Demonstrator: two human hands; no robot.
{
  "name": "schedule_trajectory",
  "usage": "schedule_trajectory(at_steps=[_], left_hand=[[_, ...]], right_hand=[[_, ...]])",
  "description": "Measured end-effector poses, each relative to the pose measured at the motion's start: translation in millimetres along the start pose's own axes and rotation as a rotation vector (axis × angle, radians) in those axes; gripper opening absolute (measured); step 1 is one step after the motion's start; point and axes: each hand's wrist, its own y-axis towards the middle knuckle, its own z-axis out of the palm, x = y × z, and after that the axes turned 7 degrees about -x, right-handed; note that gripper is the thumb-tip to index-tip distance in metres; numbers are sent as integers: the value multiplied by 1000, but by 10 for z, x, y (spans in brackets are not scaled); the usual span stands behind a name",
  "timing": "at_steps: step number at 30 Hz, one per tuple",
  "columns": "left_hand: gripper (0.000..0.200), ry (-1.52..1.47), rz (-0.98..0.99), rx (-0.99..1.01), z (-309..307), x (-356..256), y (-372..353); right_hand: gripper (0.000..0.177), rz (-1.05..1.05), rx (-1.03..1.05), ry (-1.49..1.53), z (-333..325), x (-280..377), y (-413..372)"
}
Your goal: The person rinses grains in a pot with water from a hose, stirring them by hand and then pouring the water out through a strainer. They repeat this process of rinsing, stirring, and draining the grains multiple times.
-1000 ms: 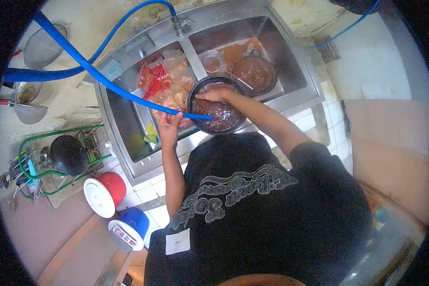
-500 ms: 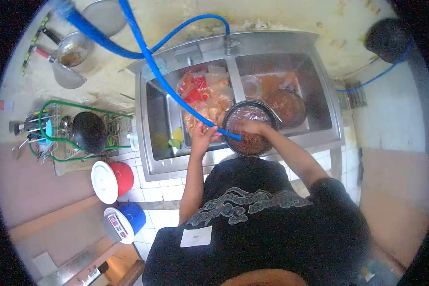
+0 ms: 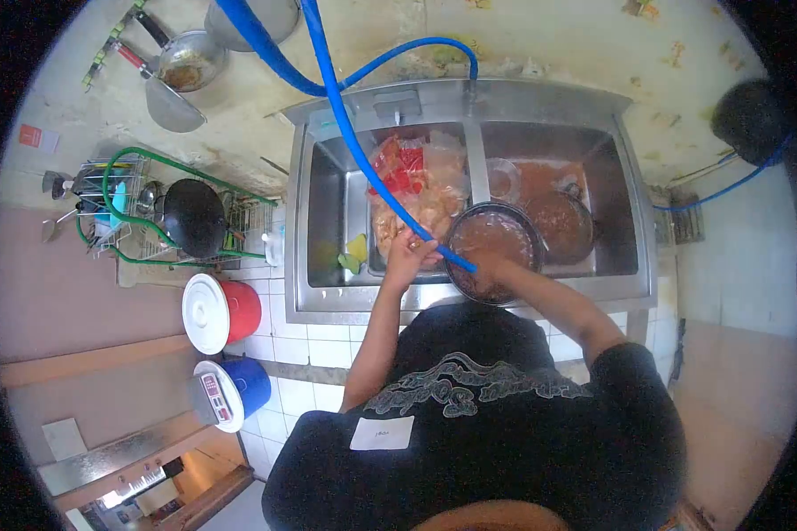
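My left hand (image 3: 413, 255) is closed round the blue hose (image 3: 363, 157) near its end, which points into a dark round pot (image 3: 454, 232) at the sink's front edge. Inside the pot, my right hand (image 3: 490, 273) dips into brownish water; its fingers are hidden by the water and the hose tip. A second round pan (image 3: 568, 226) with brownish contents sits in the right basin, beside a clear round container (image 3: 503, 180). Bags of pale food (image 3: 432, 190) with red packaging lie in the left basin.
Yellow and green sponges (image 3: 352, 255) lie in the left basin of the steel sink (image 3: 354, 305). To the left are a dish rack with a black wok (image 3: 193, 218), a red bucket (image 3: 242, 311) and a blue bucket (image 3: 254, 386). Pans (image 3: 190, 62) hang on the wall.
The whole view has shifted, with the sink now slightly right and lower. My right hand has moved toward the front of the pot, and the water in it looks cloudier.
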Motion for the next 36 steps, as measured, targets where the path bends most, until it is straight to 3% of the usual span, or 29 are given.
schedule_trajectory(at_steps=[2, 5, 6, 8, 9, 11, 12, 14, 16, 19, 23, 25, 29, 31, 35, 36], left_hand=[[23, -2, 15, 1, 2, 0, -7], [22, -20, 39, 15, 19, -9, -17], [23, -18, 41, 5, 23, -4, -33], [23, -17, 44, -8, 13, 9, -40], [23, -12, 14, -11, -1, 16, -37], [24, -6, -14, -17, -20, 14, -34], [25, -11, -17, -14, -13, -6, -40], [25, -16, -15, -10, -6, -43, -32], [26, 25, -21, -6, 0, -54, -33], [24, -5, 0, 4, 4, -18, -15], [24, -4, 1, 19, 39, -95, -63], [23, 3, -13, 4, 61, -133, -64], [22, -9, 8, 13, 6, -64, -41], [22, 4, -1, 21, -14, -47, -27], [22, 10, -10, 8, 6, -33, -9], [22, 17, -18, 14, 9, -56, -28]], right_hand=[[31, 80, -53, -38, 74, -24, 93], [25, 40, -204, -8, 82, 26, 98], [25, 36, -202, -9, 155, -16, 163], [28, 369, -208, 106, 306, -114, 319], [28, 367, -206, 104, 334, -180, 319], [36, 249, -513, 301, 352, -307, 297], [36, 247, -513, 301, 186, -300, 231], [47, 188, -321, 177, -371, -233, 29], [47, 206, -434, 128, -104, -628, 133], [50, 445, -336, 305, -184, -662, 103], [67, 487, -136, 462, -57, -755, 238], [69, 485, -14, 798, 116, -868, 351], [63, 317, 40, 920, 158, -731, 306], [62, 481, 289, 1341, 265, -777, 302], [62, 622, 291, 1327, 158, -718, 158], [51, 689, 207, 1290, 87, -634, 120]])
